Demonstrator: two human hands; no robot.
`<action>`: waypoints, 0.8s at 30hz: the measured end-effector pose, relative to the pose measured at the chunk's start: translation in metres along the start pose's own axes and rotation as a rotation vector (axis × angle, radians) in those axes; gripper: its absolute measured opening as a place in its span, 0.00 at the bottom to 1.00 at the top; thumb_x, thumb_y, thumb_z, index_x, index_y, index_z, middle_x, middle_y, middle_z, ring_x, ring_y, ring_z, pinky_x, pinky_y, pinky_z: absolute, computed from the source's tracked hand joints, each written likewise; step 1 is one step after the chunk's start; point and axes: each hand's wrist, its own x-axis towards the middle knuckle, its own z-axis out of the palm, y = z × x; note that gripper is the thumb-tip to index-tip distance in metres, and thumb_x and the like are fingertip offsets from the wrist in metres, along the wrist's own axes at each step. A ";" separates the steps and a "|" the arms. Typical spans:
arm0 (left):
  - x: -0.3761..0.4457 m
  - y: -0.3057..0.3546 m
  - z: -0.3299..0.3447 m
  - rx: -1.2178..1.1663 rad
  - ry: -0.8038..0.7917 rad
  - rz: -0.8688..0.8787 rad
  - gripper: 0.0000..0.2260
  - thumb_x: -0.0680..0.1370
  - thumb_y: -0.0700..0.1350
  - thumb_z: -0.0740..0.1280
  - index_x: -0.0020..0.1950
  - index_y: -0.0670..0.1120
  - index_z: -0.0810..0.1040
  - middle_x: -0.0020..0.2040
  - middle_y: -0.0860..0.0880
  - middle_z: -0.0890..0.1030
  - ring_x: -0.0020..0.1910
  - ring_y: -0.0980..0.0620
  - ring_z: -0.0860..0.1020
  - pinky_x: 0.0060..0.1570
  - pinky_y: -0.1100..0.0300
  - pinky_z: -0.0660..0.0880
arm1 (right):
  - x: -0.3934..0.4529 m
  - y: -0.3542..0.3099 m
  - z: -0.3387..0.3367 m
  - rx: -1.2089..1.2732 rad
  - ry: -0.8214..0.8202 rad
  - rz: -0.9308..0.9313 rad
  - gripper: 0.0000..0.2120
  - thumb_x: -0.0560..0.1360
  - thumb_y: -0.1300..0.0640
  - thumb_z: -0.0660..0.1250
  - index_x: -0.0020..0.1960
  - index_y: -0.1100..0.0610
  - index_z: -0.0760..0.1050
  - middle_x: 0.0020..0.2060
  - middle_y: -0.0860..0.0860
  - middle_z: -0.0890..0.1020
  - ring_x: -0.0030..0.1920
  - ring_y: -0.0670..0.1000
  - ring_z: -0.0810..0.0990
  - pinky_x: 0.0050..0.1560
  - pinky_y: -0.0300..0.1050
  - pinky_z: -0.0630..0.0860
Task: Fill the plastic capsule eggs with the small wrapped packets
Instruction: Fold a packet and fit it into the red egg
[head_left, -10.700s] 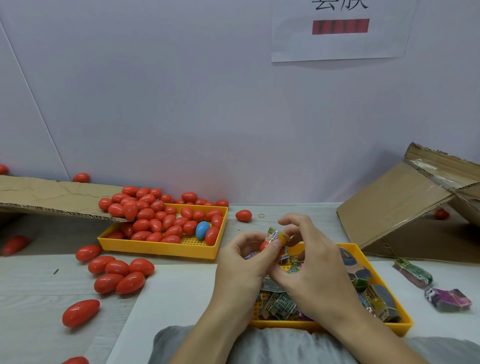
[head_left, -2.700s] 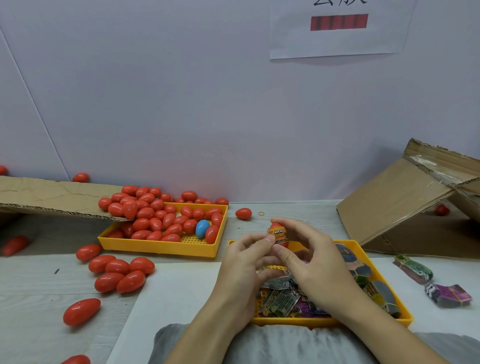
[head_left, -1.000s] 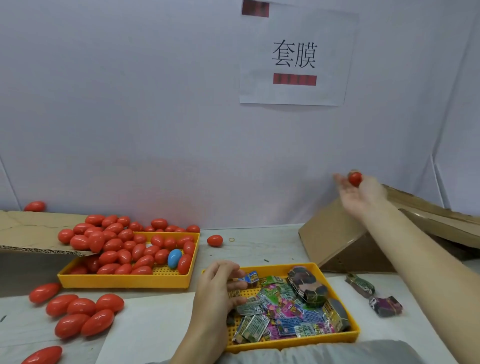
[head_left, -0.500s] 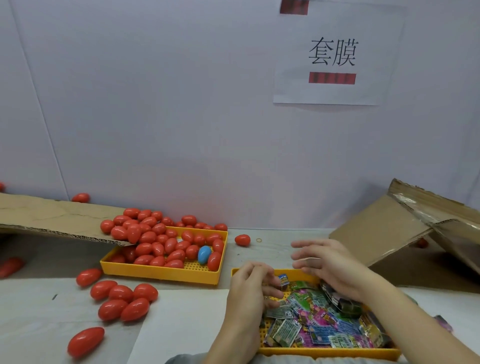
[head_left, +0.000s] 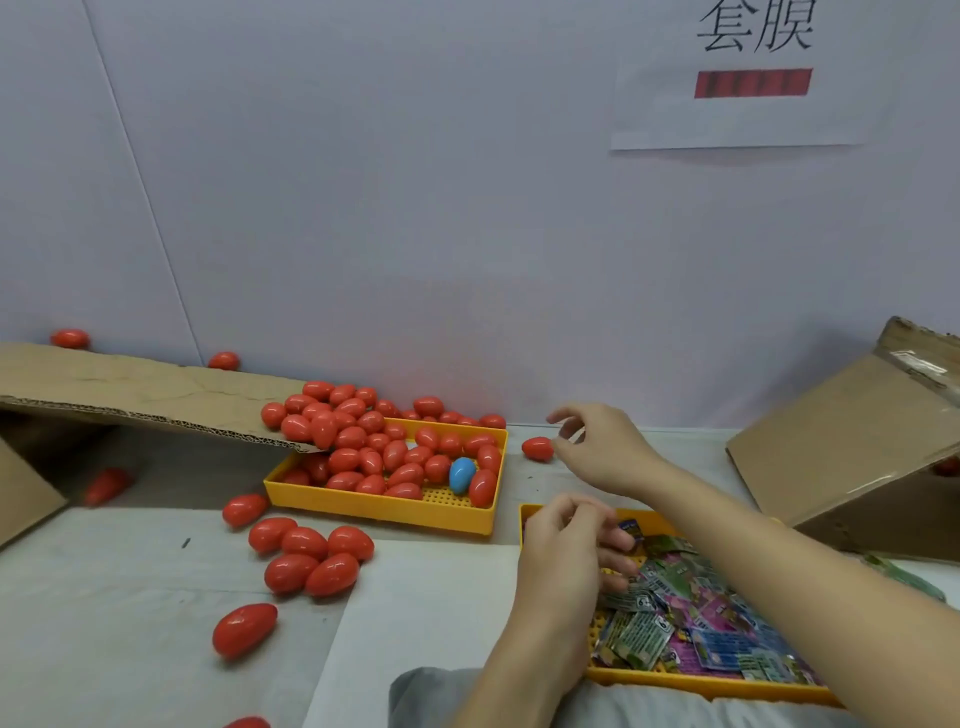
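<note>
Red capsule eggs (head_left: 395, 457) are heaped in a yellow tray (head_left: 384, 512) at centre left, with one blue egg (head_left: 461, 474) among them. A lone red egg (head_left: 537, 448) lies on the table behind the trays. My right hand (head_left: 597, 447) is stretched out to it, fingers spread, fingertips right beside it. A second yellow tray (head_left: 675, 682) at the front holds several small wrapped packets (head_left: 691, 618). My left hand (head_left: 563, 545) hovers over that tray's left end, fingers curled, pinching a small blue packet (head_left: 630, 528) at its fingertips.
Loose red eggs (head_left: 306, 556) lie on the table left of the trays. A cardboard ramp (head_left: 130, 389) slopes down into the egg tray. A tilted cardboard box (head_left: 841, 452) stands at the right. A white sheet (head_left: 431, 603) covers the front of the table.
My right hand carried a closed red egg up to the cardboard box, came back empty and now reaches left toward the lone egg. My left hand stayed over the packet tray.
</note>
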 end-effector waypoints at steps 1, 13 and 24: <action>0.000 -0.001 0.000 0.000 -0.002 0.002 0.09 0.82 0.39 0.61 0.44 0.43 0.78 0.34 0.47 0.80 0.31 0.51 0.78 0.31 0.61 0.74 | 0.007 0.000 0.006 -0.033 -0.015 0.000 0.18 0.78 0.56 0.67 0.67 0.55 0.75 0.57 0.52 0.80 0.54 0.50 0.78 0.54 0.40 0.73; 0.004 0.001 -0.005 -0.034 -0.005 -0.016 0.09 0.81 0.37 0.59 0.44 0.43 0.76 0.32 0.46 0.79 0.28 0.51 0.76 0.27 0.61 0.72 | 0.031 0.002 0.044 -0.401 -0.161 -0.049 0.17 0.79 0.59 0.66 0.67 0.54 0.76 0.62 0.54 0.79 0.59 0.55 0.79 0.62 0.49 0.75; 0.006 0.000 -0.008 -0.075 0.052 0.008 0.07 0.83 0.39 0.59 0.50 0.43 0.76 0.37 0.45 0.80 0.28 0.52 0.77 0.28 0.60 0.73 | -0.016 -0.014 0.003 0.236 0.244 -0.032 0.10 0.76 0.54 0.73 0.56 0.54 0.82 0.48 0.47 0.84 0.47 0.47 0.82 0.47 0.37 0.76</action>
